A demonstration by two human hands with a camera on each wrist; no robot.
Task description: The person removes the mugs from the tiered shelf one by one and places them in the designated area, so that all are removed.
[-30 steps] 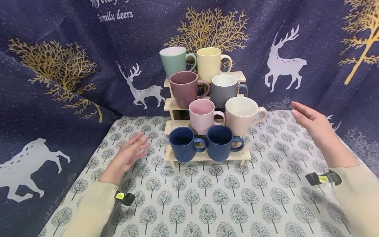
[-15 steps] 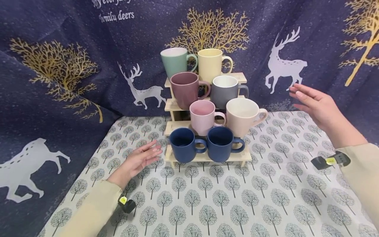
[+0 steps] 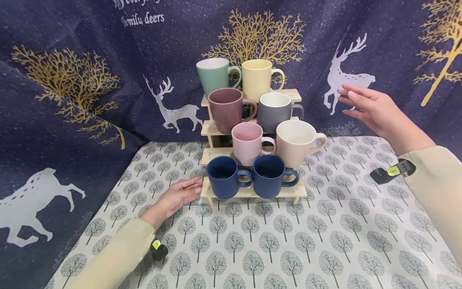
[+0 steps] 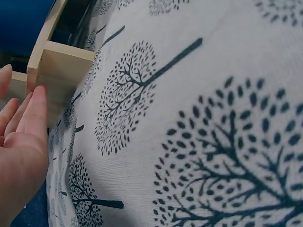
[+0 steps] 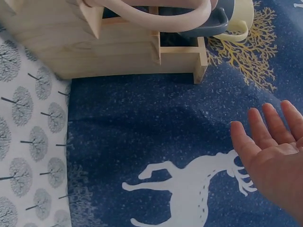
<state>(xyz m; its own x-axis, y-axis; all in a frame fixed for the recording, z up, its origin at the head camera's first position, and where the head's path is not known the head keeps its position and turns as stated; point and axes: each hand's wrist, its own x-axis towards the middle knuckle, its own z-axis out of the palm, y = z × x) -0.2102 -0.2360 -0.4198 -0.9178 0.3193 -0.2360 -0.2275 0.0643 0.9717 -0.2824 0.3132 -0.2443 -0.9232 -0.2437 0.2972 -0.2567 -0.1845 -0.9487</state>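
Observation:
A stepped wooden rack (image 3: pixel 213 151) carries several mugs in pairs. On its bottom step stand two navy mugs, the left one (image 3: pixel 224 180) and the right one (image 3: pixel 268 180). Above them are a pink mug (image 3: pixel 247 148) and a cream mug (image 3: pixel 293 148), then a maroon mug (image 3: pixel 225 114) and a grey mug (image 3: pixel 273 116). A green mug (image 3: pixel 213 78) and a yellow mug (image 3: pixel 255 82) top the rack. My left hand (image 3: pixel 177 198), fingers extended, reaches the rack's lower left end; contact is unclear. My right hand (image 3: pixel 375 108), holding nothing, is raised to the right of the rack.
A white cloth with tree prints (image 3: pixel 252 249) covers the table. Behind the rack hangs a dark blue curtain (image 3: pixel 173 40) with deer and golden trees. Each wrist bears a strapped black device, such as the right one (image 3: pixel 393 170).
My left hand has moved right, up to the rack's lower left end. My right hand has risen and lately shifted left. Mugs and rack have stayed in place.

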